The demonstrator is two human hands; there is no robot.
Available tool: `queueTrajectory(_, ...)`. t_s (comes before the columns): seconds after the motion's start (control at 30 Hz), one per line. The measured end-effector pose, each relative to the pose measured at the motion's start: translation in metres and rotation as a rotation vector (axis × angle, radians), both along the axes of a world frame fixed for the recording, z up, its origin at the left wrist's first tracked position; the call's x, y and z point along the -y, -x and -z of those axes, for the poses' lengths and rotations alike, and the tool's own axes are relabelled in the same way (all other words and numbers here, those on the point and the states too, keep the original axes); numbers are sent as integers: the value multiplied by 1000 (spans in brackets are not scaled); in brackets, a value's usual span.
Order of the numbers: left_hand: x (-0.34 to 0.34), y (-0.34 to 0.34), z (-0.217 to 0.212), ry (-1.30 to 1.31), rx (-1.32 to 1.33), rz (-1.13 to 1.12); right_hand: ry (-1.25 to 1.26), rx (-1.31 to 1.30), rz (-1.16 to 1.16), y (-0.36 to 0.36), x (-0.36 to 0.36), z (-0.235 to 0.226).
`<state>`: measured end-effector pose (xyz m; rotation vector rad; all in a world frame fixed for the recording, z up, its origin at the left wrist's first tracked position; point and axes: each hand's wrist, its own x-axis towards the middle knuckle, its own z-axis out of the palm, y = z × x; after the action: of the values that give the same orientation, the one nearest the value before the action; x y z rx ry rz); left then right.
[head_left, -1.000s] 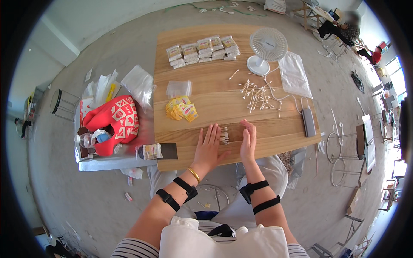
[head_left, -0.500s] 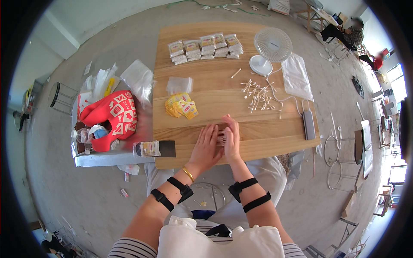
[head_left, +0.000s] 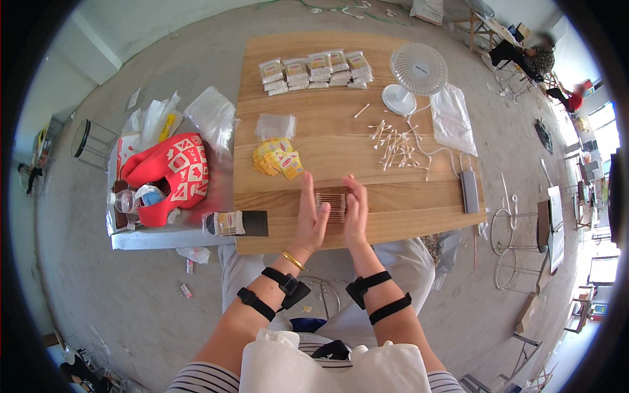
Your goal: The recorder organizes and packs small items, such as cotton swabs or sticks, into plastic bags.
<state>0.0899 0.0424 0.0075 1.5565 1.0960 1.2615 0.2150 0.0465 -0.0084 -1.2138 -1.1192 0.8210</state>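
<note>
A row of cotton swabs [head_left: 332,207] lies side by side on the wooden table [head_left: 393,223] near its front edge. My left hand [head_left: 310,216] stands on edge at the left end of the row, fingers stretched out and thumb leaning toward the swabs. On the other side, my right hand [head_left: 355,213] rests against the row's right end, its fingers slightly bent. A loose pile of cotton swabs [head_left: 400,149] is farther back on the right, with a single swab [head_left: 362,111] apart from it. Yellow printed cards [head_left: 278,159] lie left of my hands, below clear plastic bags [head_left: 275,126].
Packed swab bags [head_left: 318,65] are stacked at the back. A white fan [head_left: 419,70], a clear plastic sheet [head_left: 453,121] and a grey power bank [head_left: 470,191] with its cable occupy the right side. At left sit a swab pack [head_left: 228,223] and a red neck pillow [head_left: 173,177].
My left hand has come off the top of the swabs and moved slightly left, turning upright. More of the row now shows. My right hand stays about where it was.
</note>
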Motion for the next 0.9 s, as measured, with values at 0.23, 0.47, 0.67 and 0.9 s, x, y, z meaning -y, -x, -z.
queueTrajectory(0.23,24,12,-4,-228,-1095,155,103,308,127,-31,4,-20)
queueTrajectory(0.47,28,9,-8,-211,-1107,171,134,694,-30,-41,-16,-16)
queueTrajectory(0.67,27,10,-3,-229,-1145,159,171,856,-149,-44,-31,-19)
queueTrajectory(0.9,28,9,-1,-214,-1123,157,207,957,-240,-44,-44,-25)
